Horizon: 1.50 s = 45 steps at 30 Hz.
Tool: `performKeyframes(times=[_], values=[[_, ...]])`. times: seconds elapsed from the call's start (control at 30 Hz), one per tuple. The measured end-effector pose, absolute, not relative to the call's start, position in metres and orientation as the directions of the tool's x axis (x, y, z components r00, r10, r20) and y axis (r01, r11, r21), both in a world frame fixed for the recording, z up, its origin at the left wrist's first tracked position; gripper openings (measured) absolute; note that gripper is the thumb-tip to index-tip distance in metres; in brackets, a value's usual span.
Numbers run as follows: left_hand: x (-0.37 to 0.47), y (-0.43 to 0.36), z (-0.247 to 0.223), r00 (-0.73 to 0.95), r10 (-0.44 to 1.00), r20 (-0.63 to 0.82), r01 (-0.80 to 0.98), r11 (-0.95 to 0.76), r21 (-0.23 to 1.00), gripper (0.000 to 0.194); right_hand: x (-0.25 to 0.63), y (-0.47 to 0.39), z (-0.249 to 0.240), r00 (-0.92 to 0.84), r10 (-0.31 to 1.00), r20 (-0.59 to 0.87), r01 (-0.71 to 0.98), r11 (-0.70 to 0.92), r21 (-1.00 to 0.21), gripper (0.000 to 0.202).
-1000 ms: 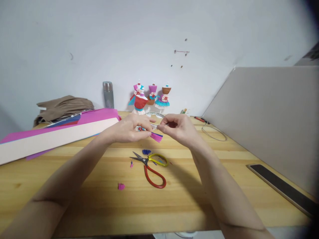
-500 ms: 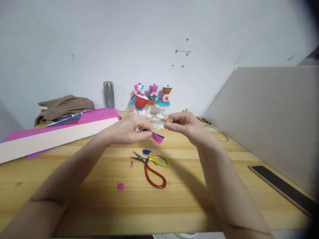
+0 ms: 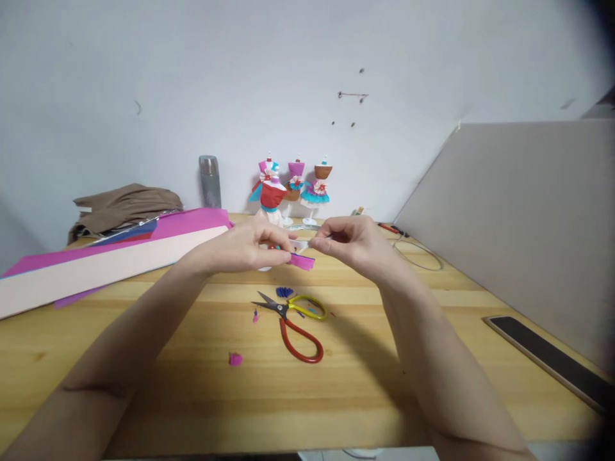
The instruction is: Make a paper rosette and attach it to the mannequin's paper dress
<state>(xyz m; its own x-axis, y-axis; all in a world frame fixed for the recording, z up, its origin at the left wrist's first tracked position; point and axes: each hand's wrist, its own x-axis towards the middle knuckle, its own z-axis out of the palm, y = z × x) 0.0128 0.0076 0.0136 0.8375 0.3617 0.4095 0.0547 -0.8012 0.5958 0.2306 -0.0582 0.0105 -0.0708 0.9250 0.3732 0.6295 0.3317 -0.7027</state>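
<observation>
My left hand point(image 3: 243, 246) pinches a small folded piece of pink and blue crepe paper point(image 3: 302, 262) between thumb and fingers, above the table. A thin white strip point(image 3: 301, 244) spans the gap to my right hand point(image 3: 353, 246), whose thumb and forefinger are closed on its end. Whether my left fingers hold the strip too, I cannot tell. Below the hands lie scissors point(image 3: 307, 355) with one red and one yellow handle, blades apart. Blue paper scraps point(image 3: 284, 292) and a pink paper scrap point(image 3: 235, 359) are near them.
Several miniature dress forms in paper outfits point(image 3: 273, 195) stand by the wall. Left are a grey flask point(image 3: 210, 182), a brown cloth point(image 3: 127, 205) and coloured paper sheets point(image 3: 120, 261). A phone point(image 3: 548, 358) lies right, beside a grey partition point(image 3: 519, 211).
The pink and blue paper has turned from slanting downward to lying nearly level. My right hand has moved slightly left, closer to my left hand.
</observation>
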Motion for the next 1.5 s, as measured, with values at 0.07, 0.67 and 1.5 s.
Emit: performKeyframes(times=[0.07, 0.67, 1.5], values=[[0.013, 0.007, 0.013, 0.858, 0.346, 0.38, 0.072, -0.814, 0.577, 0.016, 0.23, -0.058, 0.011, -0.065, 0.921, 0.385, 0.626, 0.338, -0.703, 0.033], [0.017, 0.028, 0.005, 0.819, 0.319, 0.477, -0.044, -0.794, 0.606, 0.017, 0.238, -0.053, 0.011, -0.166, 0.936, 0.31, 0.538, 0.349, -0.767, 0.029], [0.018, 0.008, 0.01, 0.821, 0.268, 0.504, -0.011, -0.876, 0.483, 0.014, 0.213, -0.051, -0.002, -0.117, 0.882, 0.456, 0.612, 0.426, -0.666, 0.033]])
